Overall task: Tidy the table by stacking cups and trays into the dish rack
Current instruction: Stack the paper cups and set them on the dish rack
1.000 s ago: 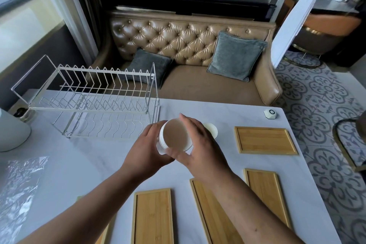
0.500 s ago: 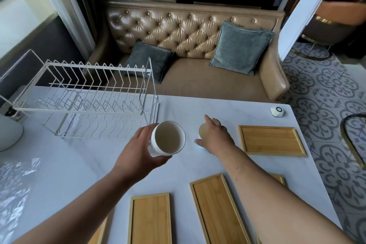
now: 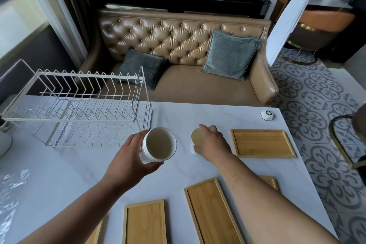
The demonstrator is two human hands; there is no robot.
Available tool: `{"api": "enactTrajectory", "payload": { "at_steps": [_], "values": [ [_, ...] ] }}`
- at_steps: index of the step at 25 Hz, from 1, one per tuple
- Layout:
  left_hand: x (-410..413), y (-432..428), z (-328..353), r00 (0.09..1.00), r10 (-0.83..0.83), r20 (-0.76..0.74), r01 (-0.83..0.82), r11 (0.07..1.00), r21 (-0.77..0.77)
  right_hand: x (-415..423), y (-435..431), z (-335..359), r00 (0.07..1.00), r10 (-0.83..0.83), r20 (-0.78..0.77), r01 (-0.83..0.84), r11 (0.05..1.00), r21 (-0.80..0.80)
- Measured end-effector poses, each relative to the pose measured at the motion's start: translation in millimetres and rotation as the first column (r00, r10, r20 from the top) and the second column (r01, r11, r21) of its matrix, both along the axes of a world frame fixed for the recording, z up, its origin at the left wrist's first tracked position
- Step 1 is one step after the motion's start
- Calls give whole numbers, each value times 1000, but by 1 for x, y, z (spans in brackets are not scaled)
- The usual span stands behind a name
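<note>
My left hand [image 3: 130,156] grips a white cup [image 3: 159,143] tilted so its mouth faces me, held above the table just right of the white wire dish rack [image 3: 79,105]. My right hand [image 3: 213,142] closes around a second small cup [image 3: 198,138] standing on the marble table [image 3: 59,174]; its rim shows past my fingers. Bamboo trays lie flat: one at the right [image 3: 261,142], a long one in front [image 3: 212,210], another at the near edge [image 3: 145,222], and one mostly hidden under my right forearm [image 3: 270,182].
A tufted leather sofa [image 3: 188,45] with grey cushions stands behind the table. A small white call button [image 3: 267,114] sits at the far right corner. A white container edge [image 3: 4,142] and clear plastic wrap [image 3: 11,194] lie at the left. A chair [image 3: 348,138] stands right of the table.
My right hand left the cup held in my left hand and moved right onto the second cup on the table. The left hand keeps its cup, now slightly lower.
</note>
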State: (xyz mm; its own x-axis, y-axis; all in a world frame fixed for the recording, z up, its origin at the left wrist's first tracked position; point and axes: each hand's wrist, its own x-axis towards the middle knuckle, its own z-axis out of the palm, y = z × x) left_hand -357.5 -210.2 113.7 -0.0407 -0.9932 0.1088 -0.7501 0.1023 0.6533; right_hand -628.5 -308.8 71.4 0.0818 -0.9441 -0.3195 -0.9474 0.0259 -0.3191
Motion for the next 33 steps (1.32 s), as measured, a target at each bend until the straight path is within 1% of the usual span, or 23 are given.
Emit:
{"api": "enactTrajectory", "payload": {
  "at_steps": [3,5,7,9,12,15,17,24,28,33],
  "values": [
    [3,5,2,1000,-2,-8,2,1000,-3,-2,19,41,975,-46,217,89,978,-191],
    [4,7,2,1000,4,-10,-4,1000,5,-3,40,72,943,-14,331,135,928,-347],
    [3,9,4,1000,9,-17,-8,1000,12,-5,65,104,902,45,429,180,865,-469],
    [0,11,5,1000,13,-27,-12,1000,19,-6,88,132,862,104,495,214,811,-544],
    [-5,16,9,999,19,-39,-18,1000,21,-3,115,165,841,197,505,189,766,-614],
    [-13,19,19,998,13,-59,-13,1000,-4,3,134,179,847,276,454,82,776,-625],
    [-18,22,27,998,10,-66,-12,1000,-23,6,142,180,856,288,428,38,792,-609],
    [-29,33,51,992,-31,-124,19,995,-94,15,153,173,850,290,439,16,821,-571],
    [-35,40,64,995,-76,-68,69,992,-107,18,154,169,861,288,420,-26,848,-529],
    [-43,45,74,995,-90,-32,87,991,-100,22,150,159,856,307,416,-81,874,-478]
  ]
}}
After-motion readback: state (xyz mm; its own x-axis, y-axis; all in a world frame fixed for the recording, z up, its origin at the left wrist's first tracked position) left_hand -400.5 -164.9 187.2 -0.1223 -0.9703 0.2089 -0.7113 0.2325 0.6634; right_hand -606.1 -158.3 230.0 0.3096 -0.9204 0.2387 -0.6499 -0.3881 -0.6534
